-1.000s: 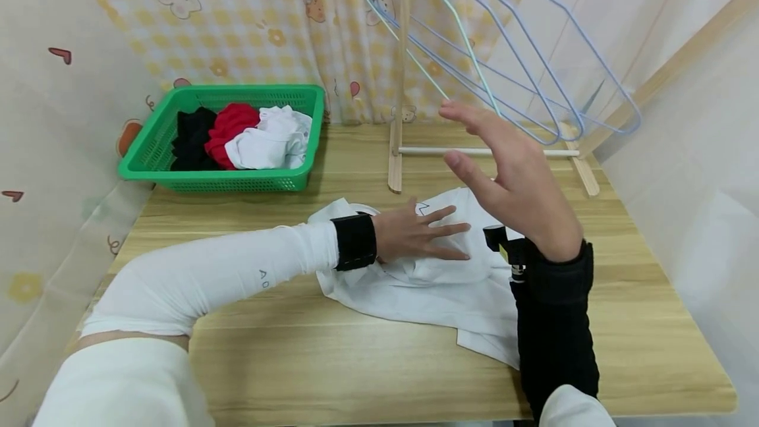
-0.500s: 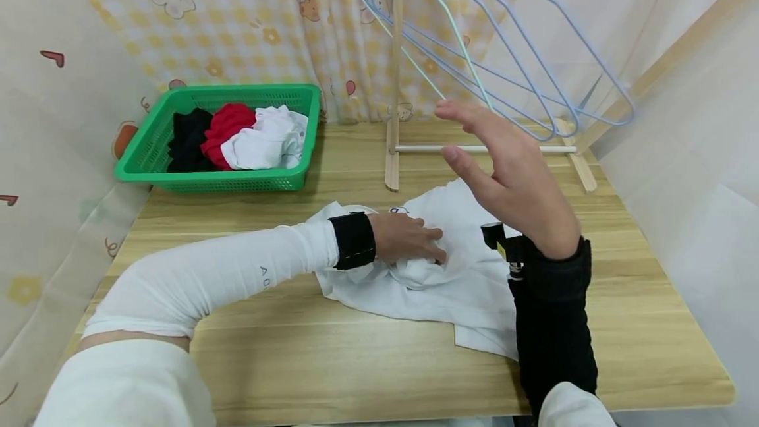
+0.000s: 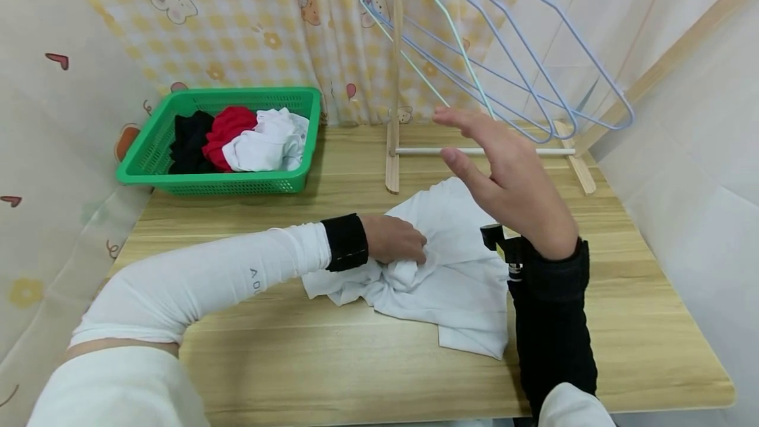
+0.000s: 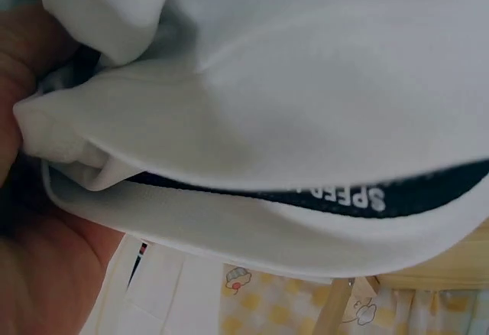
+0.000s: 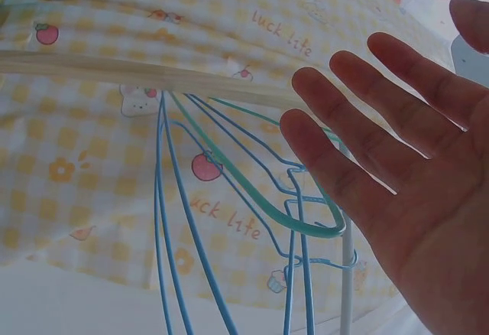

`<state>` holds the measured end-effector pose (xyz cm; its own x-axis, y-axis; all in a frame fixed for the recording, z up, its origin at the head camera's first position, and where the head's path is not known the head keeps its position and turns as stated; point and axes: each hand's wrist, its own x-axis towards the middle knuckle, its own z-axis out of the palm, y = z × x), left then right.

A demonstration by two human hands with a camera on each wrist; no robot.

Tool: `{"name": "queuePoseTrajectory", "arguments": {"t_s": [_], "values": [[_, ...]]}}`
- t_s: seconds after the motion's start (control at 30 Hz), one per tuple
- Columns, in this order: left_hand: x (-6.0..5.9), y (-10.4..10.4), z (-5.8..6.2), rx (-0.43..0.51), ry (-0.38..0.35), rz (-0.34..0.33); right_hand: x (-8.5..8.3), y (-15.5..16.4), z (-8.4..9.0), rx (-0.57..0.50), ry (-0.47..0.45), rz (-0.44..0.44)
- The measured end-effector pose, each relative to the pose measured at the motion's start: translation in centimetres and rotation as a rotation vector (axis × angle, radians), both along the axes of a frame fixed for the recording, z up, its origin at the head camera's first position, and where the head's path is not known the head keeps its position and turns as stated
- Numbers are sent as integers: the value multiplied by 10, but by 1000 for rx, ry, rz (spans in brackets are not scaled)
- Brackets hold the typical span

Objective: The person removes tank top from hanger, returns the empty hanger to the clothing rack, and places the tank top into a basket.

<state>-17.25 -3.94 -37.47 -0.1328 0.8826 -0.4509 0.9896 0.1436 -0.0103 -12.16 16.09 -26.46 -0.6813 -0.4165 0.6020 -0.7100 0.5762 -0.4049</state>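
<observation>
White shirt bunched on the worktop

The worktop carries a wooden rack with hangers at its back and a green basket left of the rack. The shirt lies before the rack; the left hand grips its bunched cloth, the right hand hovers above, fingers spread.

One green basket holds three bundles of clothes: one black, one red, one white. One white shirt lies on the desk. Several hangers hang on one rack.
</observation>
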Motion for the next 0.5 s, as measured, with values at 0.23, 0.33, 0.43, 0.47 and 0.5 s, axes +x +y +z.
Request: {"name": "queuePoseTrajectory", "arguments": {"t_s": [0.23,0.33,0.43,0.47,0.5], "values": [[-1,-13,26,60,50,73,1,3,1,-3,-7,-13],[-4,-18,47,98,57,146,1,5,2,-6,-6,-21],[-8,-26,74,164,70,198,0,7,3,-12,-15,-29],[-10,-29,84,187,74,208,0,8,2,-16,-19,-33],[-11,-33,93,211,77,216,1,9,2,-19,-21,-36]]}}
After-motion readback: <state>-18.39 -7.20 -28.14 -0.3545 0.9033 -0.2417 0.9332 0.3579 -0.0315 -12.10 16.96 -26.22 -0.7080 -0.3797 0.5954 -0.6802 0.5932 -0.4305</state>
